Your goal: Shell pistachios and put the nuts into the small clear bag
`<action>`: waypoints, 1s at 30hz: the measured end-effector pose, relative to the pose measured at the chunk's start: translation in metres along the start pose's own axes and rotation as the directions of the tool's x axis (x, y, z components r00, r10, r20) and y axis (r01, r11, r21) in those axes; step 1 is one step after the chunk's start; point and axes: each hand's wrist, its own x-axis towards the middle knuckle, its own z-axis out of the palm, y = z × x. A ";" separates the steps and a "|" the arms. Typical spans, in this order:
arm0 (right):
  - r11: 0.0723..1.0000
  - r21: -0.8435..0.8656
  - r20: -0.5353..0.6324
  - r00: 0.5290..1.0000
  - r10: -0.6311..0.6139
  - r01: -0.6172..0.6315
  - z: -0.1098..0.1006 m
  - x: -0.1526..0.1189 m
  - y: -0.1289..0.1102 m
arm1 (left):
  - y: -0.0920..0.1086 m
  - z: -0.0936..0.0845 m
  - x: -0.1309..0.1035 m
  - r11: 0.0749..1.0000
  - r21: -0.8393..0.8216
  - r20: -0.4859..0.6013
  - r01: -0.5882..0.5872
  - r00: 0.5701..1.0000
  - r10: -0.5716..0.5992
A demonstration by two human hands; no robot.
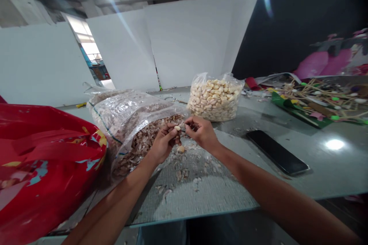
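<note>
My left hand (165,141) is closed, pinching a pale, oval, clove-like kernel (177,128) between thumb and fingers. Close beside it on the right, my right hand (202,132) is also closed, its thumb and fingertips drawn together near the kernel. A thin dark sliver shows by those fingertips, too small to make out. Below the left hand, another yellowish kernel (181,149) rests on the table (230,183). An open clear bag (123,107) of brown papery skins lies just left of my hands. Behind them stands a clear bag of pale kernels (214,99).
A large red plastic bag (51,153) fills the left side. On the right lies a black phone (277,151). Thin sticks (313,95) and coloured scraps are piled beyond it on green sheeting (296,111). Loose skin flakes (182,174) dot the tabletop near its front edge.
</note>
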 end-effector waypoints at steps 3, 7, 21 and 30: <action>1.000 -0.025 -0.009 1.000 0.017 -0.017 0.001 0.000 0.001 | -0.001 -0.001 0.000 1.000 -0.024 0.020 -0.002 1.000 0.002; 0.998 -0.031 -0.014 0.998 0.054 -0.054 0.001 0.000 0.002 | -0.002 -0.003 -0.001 0.999 -0.040 0.043 0.007 0.999 -0.005; 0.941 0.248 0.156 0.968 0.197 -0.231 0.005 0.001 0.007 | -0.002 -0.009 0.007 0.850 0.508 -0.129 -0.140 0.963 0.235; 0.941 0.266 0.166 0.971 0.171 -0.211 0.007 0.001 0.009 | 0.003 -0.003 0.003 0.827 0.528 -0.099 -0.192 0.954 0.284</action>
